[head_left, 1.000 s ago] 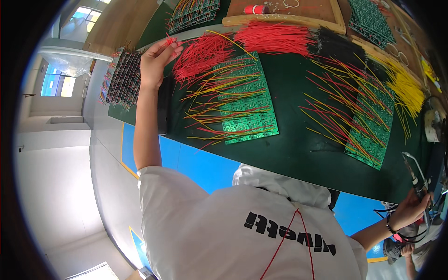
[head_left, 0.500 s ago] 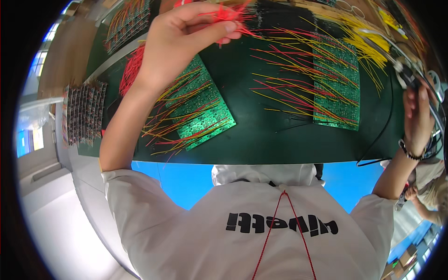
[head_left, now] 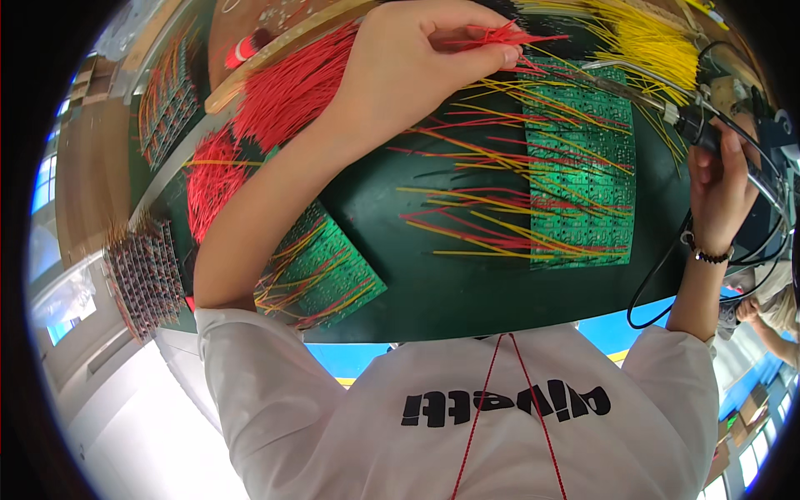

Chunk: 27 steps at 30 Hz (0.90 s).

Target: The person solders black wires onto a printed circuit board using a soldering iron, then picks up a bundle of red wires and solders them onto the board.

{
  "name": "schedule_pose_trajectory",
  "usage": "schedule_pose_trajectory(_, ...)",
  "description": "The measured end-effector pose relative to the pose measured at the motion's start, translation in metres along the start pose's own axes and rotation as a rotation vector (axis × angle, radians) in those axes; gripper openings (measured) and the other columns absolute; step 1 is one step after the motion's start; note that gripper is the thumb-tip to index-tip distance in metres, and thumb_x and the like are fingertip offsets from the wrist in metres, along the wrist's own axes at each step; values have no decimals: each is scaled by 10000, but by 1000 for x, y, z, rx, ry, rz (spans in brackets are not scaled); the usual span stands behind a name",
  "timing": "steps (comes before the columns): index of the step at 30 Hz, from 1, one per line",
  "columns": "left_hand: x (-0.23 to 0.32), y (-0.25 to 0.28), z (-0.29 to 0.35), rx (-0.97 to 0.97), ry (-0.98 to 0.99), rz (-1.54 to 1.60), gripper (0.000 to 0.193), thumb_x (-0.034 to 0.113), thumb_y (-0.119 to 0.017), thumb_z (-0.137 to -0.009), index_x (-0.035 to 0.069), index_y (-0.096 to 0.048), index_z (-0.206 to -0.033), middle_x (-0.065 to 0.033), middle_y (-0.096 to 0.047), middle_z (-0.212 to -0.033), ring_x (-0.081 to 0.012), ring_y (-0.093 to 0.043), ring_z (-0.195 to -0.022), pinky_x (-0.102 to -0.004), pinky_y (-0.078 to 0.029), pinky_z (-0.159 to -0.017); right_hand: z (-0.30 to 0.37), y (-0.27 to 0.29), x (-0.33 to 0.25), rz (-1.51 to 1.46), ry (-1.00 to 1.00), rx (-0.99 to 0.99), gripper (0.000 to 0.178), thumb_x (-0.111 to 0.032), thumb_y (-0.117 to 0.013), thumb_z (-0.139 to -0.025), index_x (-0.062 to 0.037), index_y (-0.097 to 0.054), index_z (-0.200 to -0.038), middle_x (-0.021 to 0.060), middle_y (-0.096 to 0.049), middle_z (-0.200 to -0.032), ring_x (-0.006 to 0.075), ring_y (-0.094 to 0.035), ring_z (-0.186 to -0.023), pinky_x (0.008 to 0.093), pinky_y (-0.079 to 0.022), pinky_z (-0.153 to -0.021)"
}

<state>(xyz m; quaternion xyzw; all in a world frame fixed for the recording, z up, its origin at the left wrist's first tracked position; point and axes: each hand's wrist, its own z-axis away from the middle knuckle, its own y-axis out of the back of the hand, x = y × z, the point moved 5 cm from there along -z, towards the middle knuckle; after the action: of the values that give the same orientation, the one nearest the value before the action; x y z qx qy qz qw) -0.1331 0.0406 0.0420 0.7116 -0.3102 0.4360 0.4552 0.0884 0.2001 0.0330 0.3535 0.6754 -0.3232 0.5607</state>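
My left hand point(head_left: 408, 71) reaches in from the left and pinches a small bunch of red wires point(head_left: 508, 37) between thumb and fingers. Those wires point right, over the far end of a green circuit board panel point(head_left: 583, 187). Rows of red and yellow wires trail leftward from this panel. Wrapped around a soldering iron point(head_left: 690, 125), my right hand point(head_left: 721, 179) is at the panel's far right. The iron's shaft slants left toward the wires by my left fingertips; whether its tip touches anything cannot be made out. A thin curved metal tube runs alongside the iron.
Another wired green board point(head_left: 346, 262) lies left, partly behind my forearm. Red wire piles point(head_left: 292, 83) and a yellow wire heap point(head_left: 658, 50) sit at the back. Stacked boards point(head_left: 146, 275) stand at the left edge. A black cable point(head_left: 646, 287) loops near the right table edge.
My left hand has moved right with the red wires, to the panel's far end. The soldering iron has swung left toward them in my right hand. The whole view has shifted somewhat.
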Motion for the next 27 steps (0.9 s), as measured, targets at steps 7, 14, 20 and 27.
schedule_pose_trajectory(7,-27,-11,6,-40,101,18,187,-48,-587,-760,-65,-575,-945,-130,-624,-871,-166,-610,-817,-250,-489,-753,4,9,11,113,-85,134,253,-247,-533,-819,1,-564,-850,52,-475,-525,74,-366,-371,180,-247,-347)
schedule_pose_trajectory(14,-30,-12,6,-76,75,20,186,-77,-575,-756,-82,-568,-942,-133,-621,-874,-161,-601,-818,-250,-481,-760,13,25,29,148,-415,256,411,-349,-413,-855,34,-550,-917,81,-462,-524,93,-346,-389,196,-275,-386)
schedule_pose_trajectory(20,-32,-13,9,-78,76,-13,186,-74,-573,-760,-87,-564,-945,-138,-620,-876,-165,-602,-817,-252,-481,-761,12,14,31,174,-395,181,384,-312,-437,-841,50,-541,-916,93,-474,-516,104,-364,-365,209,-286,-347)
schedule_pose_trajectory(27,-30,-12,9,-50,69,-16,189,-78,-567,-762,-82,-564,-951,-143,-617,-879,-175,-606,-816,-256,-484,-761,7,-7,18,157,-112,-19,304,-228,-502,-813,68,-571,-826,103,-483,-502,109,-372,-328,212,-299,-314)
